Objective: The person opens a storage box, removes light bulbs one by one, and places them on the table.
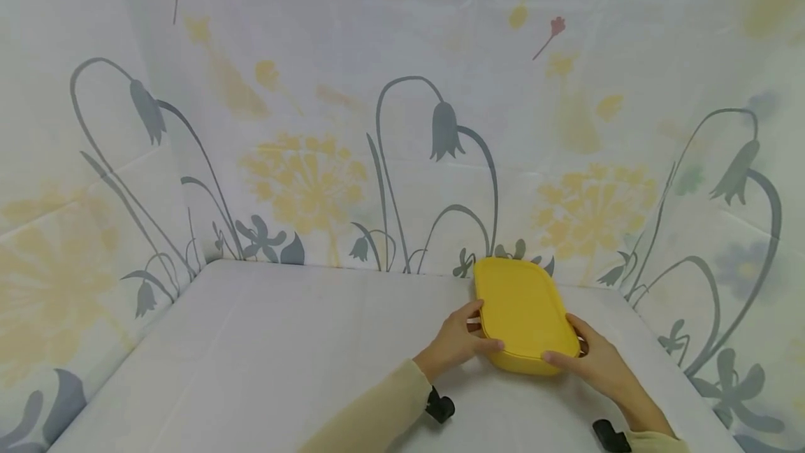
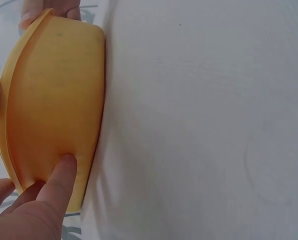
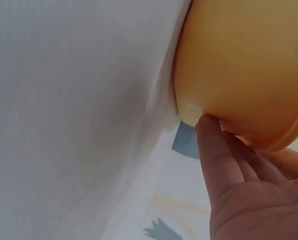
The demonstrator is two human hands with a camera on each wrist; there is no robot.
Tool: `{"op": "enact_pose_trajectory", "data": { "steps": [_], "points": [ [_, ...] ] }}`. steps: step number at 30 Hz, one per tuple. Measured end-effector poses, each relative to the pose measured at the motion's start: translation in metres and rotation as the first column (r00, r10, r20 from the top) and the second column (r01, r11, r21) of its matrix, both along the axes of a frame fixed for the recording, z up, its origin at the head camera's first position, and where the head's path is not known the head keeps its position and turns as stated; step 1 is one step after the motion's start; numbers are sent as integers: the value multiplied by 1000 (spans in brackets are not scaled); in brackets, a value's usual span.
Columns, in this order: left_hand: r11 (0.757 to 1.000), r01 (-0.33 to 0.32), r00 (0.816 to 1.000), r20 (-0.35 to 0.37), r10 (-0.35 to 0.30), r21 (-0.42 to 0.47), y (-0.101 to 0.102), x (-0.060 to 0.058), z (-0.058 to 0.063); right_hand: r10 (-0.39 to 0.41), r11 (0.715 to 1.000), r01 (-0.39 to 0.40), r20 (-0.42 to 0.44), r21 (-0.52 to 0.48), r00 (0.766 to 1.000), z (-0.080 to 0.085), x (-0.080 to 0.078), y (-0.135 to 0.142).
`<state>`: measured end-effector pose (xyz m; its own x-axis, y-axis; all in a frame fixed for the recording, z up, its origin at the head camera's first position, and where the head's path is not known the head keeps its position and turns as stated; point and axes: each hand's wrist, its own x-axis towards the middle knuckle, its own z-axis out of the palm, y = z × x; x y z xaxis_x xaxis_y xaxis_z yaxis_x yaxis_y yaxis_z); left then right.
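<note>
A yellow lidded food container (image 1: 525, 306) with rounded corners sits on the white table, right of centre in the head view. On its left side my left hand (image 1: 453, 341) grips it, thumb on the lid's near edge and fingers along the wall. My right hand (image 1: 597, 362) holds the opposite side the same way, its thumb at the near right corner of the lid. In the left wrist view a fingertip presses the smooth container wall (image 2: 54, 90) below the rim. The right wrist view shows fingers against the wall (image 3: 239, 65) near the base. The lid covers whatever is inside.
A white cloth-covered table (image 1: 283, 355) stretches out to the left of the container. Behind and at both sides hangs a pale curtain (image 1: 402, 33) with grey and yellow flower prints, meeting the table's far edge close behind the container. Black wrist cameras (image 1: 440, 405) sit under the beige sleeves.
</note>
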<state>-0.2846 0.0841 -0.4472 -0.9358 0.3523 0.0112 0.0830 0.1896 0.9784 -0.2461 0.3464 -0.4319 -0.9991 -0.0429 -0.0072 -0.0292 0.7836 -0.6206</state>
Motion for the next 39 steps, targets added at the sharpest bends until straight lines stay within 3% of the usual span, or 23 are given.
{"op": "enact_pose_trajectory", "data": {
  "steps": [11,39],
  "points": [
    [1000,3,1000,9,-3,4,-16,-5,-2,10,1000,-10,-10,-4,1000,0,-3,-16],
    [1000,15,1000,-22,-15,15,-65,-4,-3,62,997,-64,-43,-53,997,-4,-10,-56]
  ]
}}
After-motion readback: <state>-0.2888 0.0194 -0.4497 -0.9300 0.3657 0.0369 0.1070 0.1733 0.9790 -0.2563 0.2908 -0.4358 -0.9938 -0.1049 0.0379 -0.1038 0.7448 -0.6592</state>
